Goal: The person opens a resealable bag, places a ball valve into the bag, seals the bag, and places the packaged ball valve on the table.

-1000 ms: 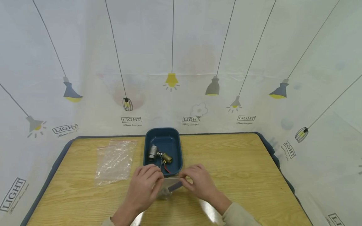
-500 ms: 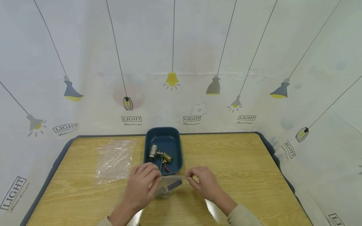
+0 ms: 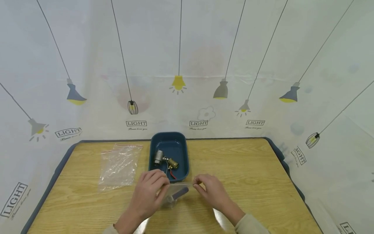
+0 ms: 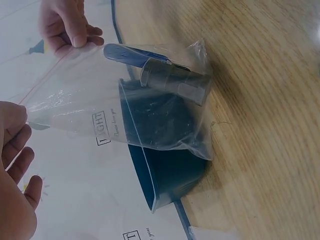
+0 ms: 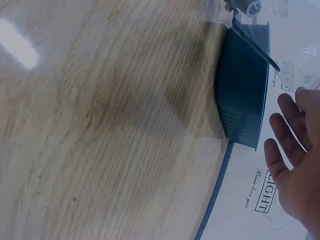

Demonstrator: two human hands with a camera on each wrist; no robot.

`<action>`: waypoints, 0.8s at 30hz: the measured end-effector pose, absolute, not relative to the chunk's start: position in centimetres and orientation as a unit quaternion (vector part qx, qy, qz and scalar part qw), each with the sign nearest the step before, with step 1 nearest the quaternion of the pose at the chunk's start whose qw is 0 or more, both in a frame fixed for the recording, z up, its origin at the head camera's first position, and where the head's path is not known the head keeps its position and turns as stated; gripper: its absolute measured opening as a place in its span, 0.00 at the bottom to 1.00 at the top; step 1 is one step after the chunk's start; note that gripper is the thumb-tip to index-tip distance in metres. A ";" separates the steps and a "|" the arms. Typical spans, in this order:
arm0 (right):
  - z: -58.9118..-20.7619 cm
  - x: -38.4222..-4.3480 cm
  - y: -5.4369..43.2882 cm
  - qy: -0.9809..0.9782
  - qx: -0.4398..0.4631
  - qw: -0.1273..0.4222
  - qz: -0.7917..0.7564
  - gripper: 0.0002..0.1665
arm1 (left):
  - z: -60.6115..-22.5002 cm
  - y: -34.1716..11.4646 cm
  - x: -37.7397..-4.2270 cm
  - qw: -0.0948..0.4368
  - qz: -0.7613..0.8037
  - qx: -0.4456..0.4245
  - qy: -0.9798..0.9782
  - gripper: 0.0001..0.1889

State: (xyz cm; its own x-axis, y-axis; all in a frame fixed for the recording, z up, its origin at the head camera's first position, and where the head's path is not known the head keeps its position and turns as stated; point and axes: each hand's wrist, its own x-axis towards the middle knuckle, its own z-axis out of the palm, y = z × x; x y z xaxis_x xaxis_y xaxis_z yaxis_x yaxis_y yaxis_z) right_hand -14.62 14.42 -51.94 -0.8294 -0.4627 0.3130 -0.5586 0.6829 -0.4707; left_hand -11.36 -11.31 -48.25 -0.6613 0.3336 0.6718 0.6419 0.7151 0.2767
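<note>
A clear zip bag with a red seal line hangs between my two hands in front of the blue tray. Inside it lies a metal ball valve with a blue lever handle, near the bag's bottom. My left hand pinches one top corner of the bag. The opposite top corner is pinched between thumb and forefinger of my right hand; its other fingers show loosely bent in the right wrist view. The bag's mouth edge is stretched between the hands.
The blue tray stands at the table's back edge, holding a silver ball valve and a brass valve with a red lever. Flat clear zip bags lie left of it. A printed cloth backs the wooden table.
My right hand has shifted a little to the right, drawing the bag's top edge wider. The left hand has stayed nearly still, and the valve remains in the bag.
</note>
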 end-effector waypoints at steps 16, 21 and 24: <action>-52.9 -14.4 13.6 -0.865 0.230 0.060 0.442 0.05 | -48.1 -11.3 -11.2 0.299 -0.278 -0.271 -0.872 0.04; -53.4 -14.4 13.7 -0.845 0.188 0.029 0.500 0.05 | -48.0 -11.4 -11.2 0.306 -0.283 -0.264 -0.870 0.05; -53.4 -14.3 13.8 -0.828 0.170 0.019 0.534 0.05 | -48.0 -11.5 -11.2 0.315 -0.284 -0.260 -0.867 0.05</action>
